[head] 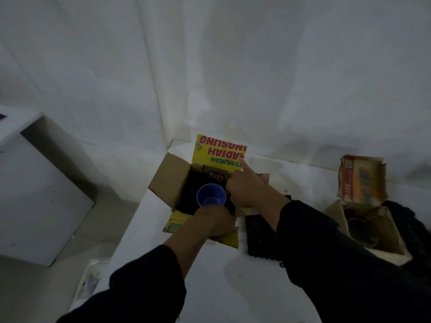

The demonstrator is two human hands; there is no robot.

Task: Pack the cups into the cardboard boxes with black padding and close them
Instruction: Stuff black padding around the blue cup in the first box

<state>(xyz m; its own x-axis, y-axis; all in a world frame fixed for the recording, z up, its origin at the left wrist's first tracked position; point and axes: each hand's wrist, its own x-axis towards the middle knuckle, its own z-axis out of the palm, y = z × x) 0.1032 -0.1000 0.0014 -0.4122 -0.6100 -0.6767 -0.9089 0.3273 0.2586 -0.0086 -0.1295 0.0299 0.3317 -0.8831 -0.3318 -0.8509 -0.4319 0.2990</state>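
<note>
Two dark sleeves (144,276) reach across a white tabletop (221,287). The left grip (214,220) sits at the near edge of an open cardboard box (168,180), its fingers hidden and its hold impossible to tell. A loose black padding sheet (258,234) lies just right of the box. Inside, a blue cup (211,195) stands upright amid black padding (186,197). The right grip (247,187) sets a straight index finger on the raised yellow flap (217,151), its other fingers curled; on what, unclear. A worn second box (362,180) stands farther right.
</note>
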